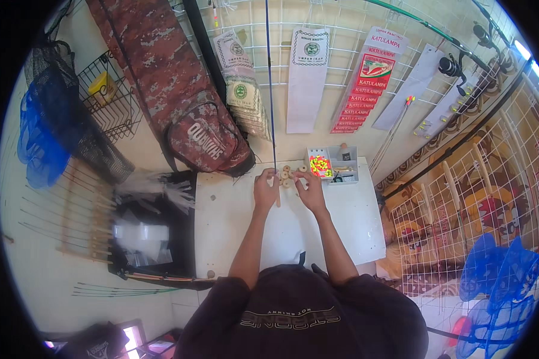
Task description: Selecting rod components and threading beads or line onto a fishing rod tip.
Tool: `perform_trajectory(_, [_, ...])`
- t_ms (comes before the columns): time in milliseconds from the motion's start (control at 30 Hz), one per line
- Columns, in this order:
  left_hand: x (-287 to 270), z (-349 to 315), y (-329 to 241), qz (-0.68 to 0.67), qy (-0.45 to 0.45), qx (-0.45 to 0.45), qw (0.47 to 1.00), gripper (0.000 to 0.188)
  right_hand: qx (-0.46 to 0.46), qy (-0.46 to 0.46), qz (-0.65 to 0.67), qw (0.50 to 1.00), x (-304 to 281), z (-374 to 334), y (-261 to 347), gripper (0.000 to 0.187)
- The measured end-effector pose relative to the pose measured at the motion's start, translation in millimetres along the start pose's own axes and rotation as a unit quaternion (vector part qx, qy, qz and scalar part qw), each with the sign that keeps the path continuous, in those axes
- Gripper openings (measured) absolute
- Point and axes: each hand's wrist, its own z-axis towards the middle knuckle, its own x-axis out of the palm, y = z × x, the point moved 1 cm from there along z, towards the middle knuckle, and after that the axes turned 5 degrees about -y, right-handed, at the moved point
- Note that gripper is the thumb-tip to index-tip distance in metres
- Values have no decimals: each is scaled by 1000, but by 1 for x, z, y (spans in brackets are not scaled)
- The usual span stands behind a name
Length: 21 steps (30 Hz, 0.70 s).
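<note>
My left hand (266,189) is closed around the lower end of a thin dark fishing rod (270,90), which rises straight up past the wall grid. A short tan butt end (278,201) of the rod sticks out below my fingers. To its right, my right hand (311,192) has its thumb and fingertips drawn together; anything between them is too small to make out. Several beige ring-shaped pieces (287,183), like cork or wooden rings, lie on the white table (233,221) between and just beyond my hands.
A grey compartment box (350,177) with bright yellow and red small pieces (320,167) stands behind my right hand. A camouflage rod bag (203,131) leans at the table's left. Packets (362,84) hang on the wire grid. Blue nets (500,269) hang at the right.
</note>
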Motion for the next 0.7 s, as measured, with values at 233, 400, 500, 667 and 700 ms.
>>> perform_trajectory(233, [-4, -3, -4, 30, -16, -14, 999, 13, 0, -5, -11, 1000, -3, -2, 2, 22])
perform_trajectory(400, [-10, -7, -2, 27, -18, -26, 999, 13, -11, -12, -19, 1000, -3, -6, -5, 23])
perform_trajectory(500, [-14, -9, 6, 33, -2, -31, 999, 21, -7, 0, 7, 1000, -2, -7, 6, 22])
perform_trajectory(667, [-12, -12, -1, 44, -3, -34, 998, 28, -18, -7, -5, 1000, 2, -7, 0, 22])
perform_trajectory(700, [-13, -12, -3, 50, -6, -32, 998, 29, -17, -6, -6, 1000, 3, -8, 0, 22])
